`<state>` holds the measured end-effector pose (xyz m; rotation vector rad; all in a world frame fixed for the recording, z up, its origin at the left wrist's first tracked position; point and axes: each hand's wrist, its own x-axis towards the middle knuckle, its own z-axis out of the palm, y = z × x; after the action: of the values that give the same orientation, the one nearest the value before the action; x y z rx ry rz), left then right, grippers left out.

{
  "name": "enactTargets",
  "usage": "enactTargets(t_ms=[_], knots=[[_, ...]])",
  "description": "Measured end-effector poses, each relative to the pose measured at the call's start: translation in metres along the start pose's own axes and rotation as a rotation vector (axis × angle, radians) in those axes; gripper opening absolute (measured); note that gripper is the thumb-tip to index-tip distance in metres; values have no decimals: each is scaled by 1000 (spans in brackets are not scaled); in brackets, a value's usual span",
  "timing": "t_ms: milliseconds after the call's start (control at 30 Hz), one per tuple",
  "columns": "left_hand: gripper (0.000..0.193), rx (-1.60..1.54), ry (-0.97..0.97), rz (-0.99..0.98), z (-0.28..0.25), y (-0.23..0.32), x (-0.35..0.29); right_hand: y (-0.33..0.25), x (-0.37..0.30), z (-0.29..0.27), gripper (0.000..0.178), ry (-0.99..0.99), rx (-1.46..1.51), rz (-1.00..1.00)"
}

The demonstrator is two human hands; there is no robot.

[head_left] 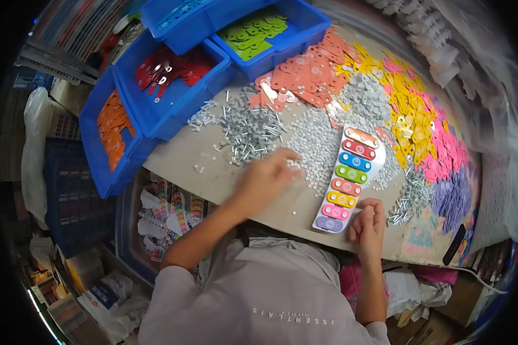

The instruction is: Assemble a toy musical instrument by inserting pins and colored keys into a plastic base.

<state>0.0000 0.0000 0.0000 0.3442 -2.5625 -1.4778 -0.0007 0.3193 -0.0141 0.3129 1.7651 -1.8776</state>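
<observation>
A toy xylophone [347,181] with a white base lies on the table, its coloured bars running from orange at the far end to purple at the near end. White round caps show at the ends of most bars. My right hand [368,226] is beside its near right edge, fingers curled; whatever they may hold is hidden. To the left, my left hand [269,177] is over the near edge of a pile of small white caps [315,141]. Motion smears its fingers, so I cannot tell whether they hold anything. Metal pins [250,129] lie just beyond it.
Blue bins [175,95] at the far left hold orange, red, green and blue bars. Piles of salmon bars [311,72], yellow bars [411,123], pink bars [448,146] and purple bars [452,195] cover the far and right side. A tub [133,230] of xylophones stands below left.
</observation>
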Motion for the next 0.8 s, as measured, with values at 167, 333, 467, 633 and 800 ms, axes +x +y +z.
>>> enactTargets(t_ms=[167,333,467,633,800], knots=[[9,562,330,281,-52,-44,35,14,-7,10,13,177,124,-245],[10,658,322,295,-69,-84,40,16,0,9,9,199,94,-304],[9,661,320,309,-66,-87,39,8,1,-22,7,545,-252,-587],[8,405,353,22,-54,-60,23,-35,16,-101,8,988,-771,-723],[9,10,176,54,-12,-18,-13,-22,26,-162,10,909,-1033,-608]])
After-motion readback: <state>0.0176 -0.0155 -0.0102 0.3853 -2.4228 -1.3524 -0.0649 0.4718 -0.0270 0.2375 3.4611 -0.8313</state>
